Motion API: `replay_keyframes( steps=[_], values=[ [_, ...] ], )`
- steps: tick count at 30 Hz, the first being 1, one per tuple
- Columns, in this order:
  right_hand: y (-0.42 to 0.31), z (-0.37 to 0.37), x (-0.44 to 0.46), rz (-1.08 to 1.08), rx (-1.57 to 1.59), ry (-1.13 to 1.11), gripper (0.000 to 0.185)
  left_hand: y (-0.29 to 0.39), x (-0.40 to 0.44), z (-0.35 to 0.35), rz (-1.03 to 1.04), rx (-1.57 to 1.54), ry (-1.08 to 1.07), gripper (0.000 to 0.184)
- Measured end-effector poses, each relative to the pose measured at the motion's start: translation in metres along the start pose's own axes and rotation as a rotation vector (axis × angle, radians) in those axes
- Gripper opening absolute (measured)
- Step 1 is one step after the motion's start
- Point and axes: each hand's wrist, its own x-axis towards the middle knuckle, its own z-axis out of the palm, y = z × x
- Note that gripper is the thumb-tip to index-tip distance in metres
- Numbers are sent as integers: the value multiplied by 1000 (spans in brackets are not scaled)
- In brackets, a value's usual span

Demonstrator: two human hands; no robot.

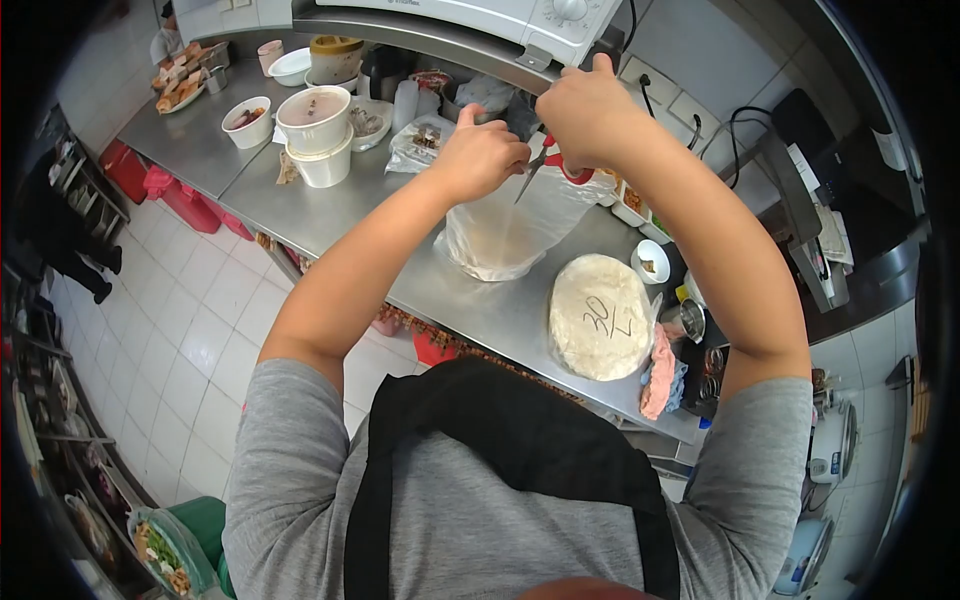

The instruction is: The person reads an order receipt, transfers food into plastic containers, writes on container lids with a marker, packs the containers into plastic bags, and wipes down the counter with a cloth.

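On the steel counter stands the clear bag, its upper part raised near the hands, with the scissors at that upper part, blades slanting down in front of the plastic. The right hand grasps the scissors by their red handles; the left hand is curled just beside the blades, and I cannot tell whether its fingers pinch the plastic. The step in hand looks like snipping near the top. To do it well, keep the plastic taut, cut in short strokes, hold the tips off the bag's lower wall, and keep the left fingertips out of the blades' line. Near the bag, a round pack marked "30" lies flat, with a small bowl and a pink cloth beside it. Farther left stand stacked tubs.
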Motion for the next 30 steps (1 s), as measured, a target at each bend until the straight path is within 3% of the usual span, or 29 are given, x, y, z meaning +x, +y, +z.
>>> replay_keyframes(
  steps=[11,18,23,28,29,30],
  values=[
    [-11,23,20,-99,54,36,30,5,-7,15,47,-135,294,6],
    [-16,51,36,-139,125,-54,37,10,-13,22,59,-114,322,13],
    [-23,83,41,-144,288,43,31,13,-14,21,61,-53,369,10],
    [26,62,-51,32,304,112,23,1,-11,17,36,33,258,8],
    [45,54,-87,108,337,91,22,4,-10,15,50,100,269,14],
    [64,57,-129,135,462,223,19,19,-5,0,11,74,236,28]
  ],
)
